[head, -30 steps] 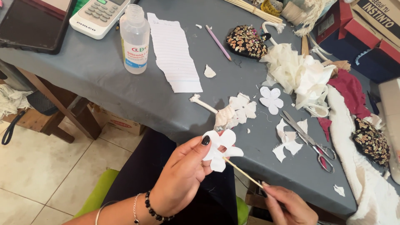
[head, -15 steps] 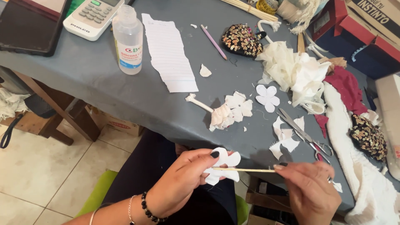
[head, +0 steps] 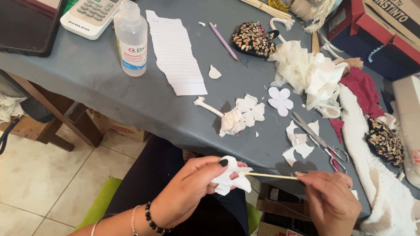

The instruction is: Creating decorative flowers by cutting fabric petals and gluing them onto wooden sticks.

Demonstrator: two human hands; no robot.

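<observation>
Two bare hands work at the near edge of the grey table point(head: 109, 87), seen from the single head view; the left hand point(head: 186, 192) is closed around a white flower-shaped cutout point(head: 229, 179), thumb on top and fingers curled beneath, while the right hand point(head: 330, 203) pinches the near-right end of a thin wooden stick point(head: 267, 175) between thumb and fingertips; the stick lies level and its far tip meets the middle of the cutout. By its look the cutout is very light, soft and limp, likely to crease or tear if squeezed hard, so a gentle hold at its centre, close to where the stick enters, seems best; the stick appears stiff but slender and could snap if bent, so it is better held near the working end than far back.

Farther on the table, a finished flower on a white stem point(head: 238, 116) lies just beyond the hands; a loose flat flower shape point(head: 280, 99) sits to its right; scissors point(head: 317, 140) rest at the right among white scraps point(head: 299, 144). At the far left stand a clear glue bottle point(head: 131, 39) and a strip of lined paper point(head: 175, 52); a sequined dark pad point(head: 253, 40) and a pile of cream fabric point(head: 308, 72) lie far right.
</observation>
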